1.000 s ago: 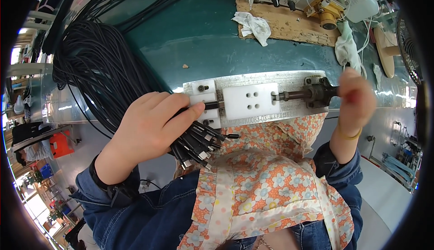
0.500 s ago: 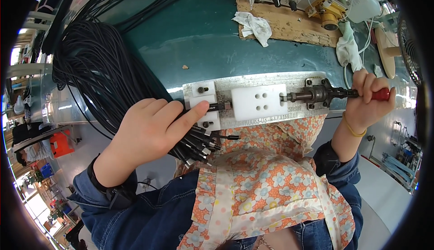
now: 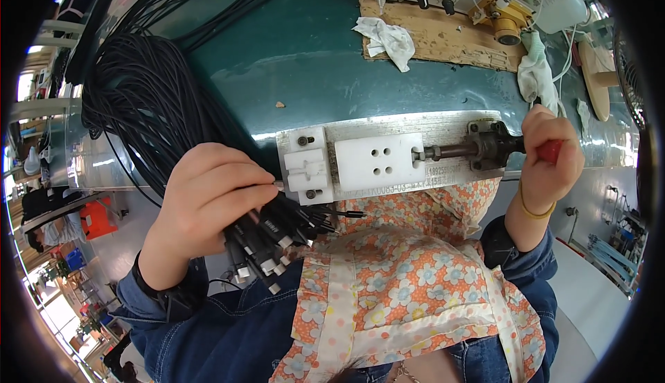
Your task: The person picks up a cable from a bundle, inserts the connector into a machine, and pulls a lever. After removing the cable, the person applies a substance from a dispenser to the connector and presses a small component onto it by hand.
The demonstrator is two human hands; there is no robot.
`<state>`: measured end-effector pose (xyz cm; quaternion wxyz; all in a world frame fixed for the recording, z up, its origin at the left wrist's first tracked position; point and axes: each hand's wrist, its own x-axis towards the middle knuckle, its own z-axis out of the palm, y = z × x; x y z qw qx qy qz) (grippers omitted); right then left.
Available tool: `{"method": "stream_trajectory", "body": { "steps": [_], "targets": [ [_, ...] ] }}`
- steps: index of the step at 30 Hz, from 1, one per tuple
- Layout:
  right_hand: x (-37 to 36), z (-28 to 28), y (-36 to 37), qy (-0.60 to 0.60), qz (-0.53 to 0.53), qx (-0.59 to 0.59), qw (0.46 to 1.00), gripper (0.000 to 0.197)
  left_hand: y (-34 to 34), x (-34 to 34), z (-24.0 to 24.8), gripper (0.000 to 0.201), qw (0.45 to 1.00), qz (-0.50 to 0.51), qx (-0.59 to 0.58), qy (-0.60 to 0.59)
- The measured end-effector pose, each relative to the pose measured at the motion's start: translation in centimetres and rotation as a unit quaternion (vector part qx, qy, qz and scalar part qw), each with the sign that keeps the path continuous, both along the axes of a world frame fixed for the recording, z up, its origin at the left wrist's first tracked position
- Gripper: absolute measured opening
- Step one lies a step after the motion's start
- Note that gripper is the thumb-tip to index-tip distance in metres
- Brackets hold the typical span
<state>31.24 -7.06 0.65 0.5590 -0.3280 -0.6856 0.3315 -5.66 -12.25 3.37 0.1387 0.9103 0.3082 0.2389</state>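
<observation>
Black cords point(image 3: 142, 92) lie piled at 11 o'clock from left hand point(image 3: 208, 203). Left hand mostly closed round bunch of cords; plugs point(image 3: 269, 229) poke out at 4 o'clock. White block point(image 3: 307, 166) at hand's 2 o'clock. White slider point(image 3: 360, 165) with four holes just beside block, at 3 o'clock. Right hand point(image 3: 560, 175) farther along 3 o'clock, curled round red knob point(image 3: 551, 150).

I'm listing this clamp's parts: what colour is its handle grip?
The handle grip is red, seen in the head view, partly covered by the right hand.
</observation>
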Motion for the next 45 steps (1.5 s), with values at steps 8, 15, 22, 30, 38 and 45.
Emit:
{"method": "stream_trajectory", "body": {
  "steps": [8, 15, 22, 30, 38, 45],
  "targets": [
    [0.6, -0.9, 0.1, 0.010, -0.036, -0.009, 0.999, 0.047, 0.2, 1.6, -0.2, 0.036, 0.999, 0.001, 0.032, 0.020],
    [2.9, -0.4, 0.7, 0.266, -0.034, -0.095, 0.959, 0.048, -1.1, 2.2, 0.0, 0.044, 0.988, 0.049, 0.019, 0.143],
    [-2.1, 0.1, 0.0, -0.396, 0.006, 0.151, 0.906, 0.038, -1.2, 1.9, -0.5, 0.045, 0.990, 0.073, -0.012, 0.118],
    [0.2, -0.7, 0.1, 0.036, -0.014, 0.002, 0.999, 0.039, -0.4, 0.9, -0.5, 0.043, 0.998, 0.020, 0.052, -0.044],
    [1.9, 0.1, 0.2, 0.175, -0.006, -0.058, 0.983, 0.040, -1.4, 2.1, 0.2, 0.041, 0.977, 0.071, 0.043, 0.198],
    [-0.6, 0.0, -0.1, -0.162, 0.009, 0.059, 0.985, 0.040, -0.9, -0.1, -2.3, 0.042, 0.989, 0.011, -0.018, -0.144]
  ]
}}
